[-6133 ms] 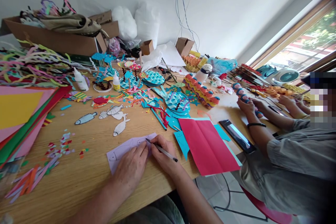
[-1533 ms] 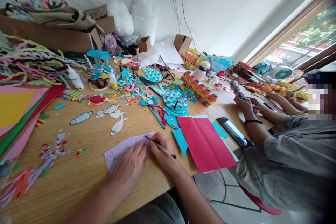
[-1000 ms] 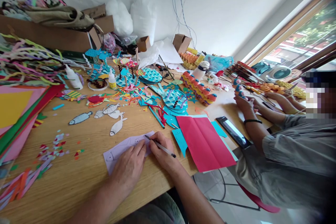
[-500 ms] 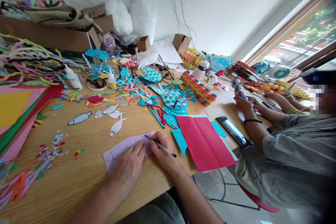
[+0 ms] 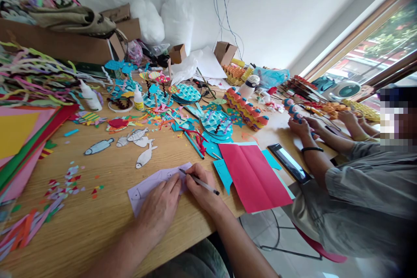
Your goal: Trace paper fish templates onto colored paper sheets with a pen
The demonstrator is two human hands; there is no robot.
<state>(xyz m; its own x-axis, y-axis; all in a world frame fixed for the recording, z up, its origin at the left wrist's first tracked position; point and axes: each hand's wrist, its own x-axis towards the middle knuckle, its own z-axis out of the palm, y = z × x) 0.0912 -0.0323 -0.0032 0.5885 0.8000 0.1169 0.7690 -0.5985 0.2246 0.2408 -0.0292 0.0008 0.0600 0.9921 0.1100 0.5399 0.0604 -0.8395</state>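
Note:
A sheet of purple paper (image 5: 143, 189) with pencilled fish outlines lies near the table's front edge. My left hand (image 5: 161, 202) rests flat on it, fingers stretched out and holding nothing. Pinched in my right hand (image 5: 202, 184) is a dark pen (image 5: 208, 186), its tip touching the paper's upper right part. Beyond the paper lie several grey cut-out fish (image 5: 145, 156), one of them (image 5: 99, 146) farther left. A red sheet (image 5: 256, 176) is on the right, on top of blue paper (image 5: 223, 173).
Coloured sheets (image 5: 19, 134) and paper scraps (image 5: 70, 180) lie at left. Glue bottles (image 5: 90, 97), blue crafts (image 5: 216, 121) and a painted egg carton (image 5: 246, 108) stand behind. At right, a phone (image 5: 289, 164) lies near a seated person (image 5: 365, 191) holding a small craft.
The pen tip has shifted very slightly on the paper. The neighbouring person's hands have moved a little to the left. My left hand has stayed in place.

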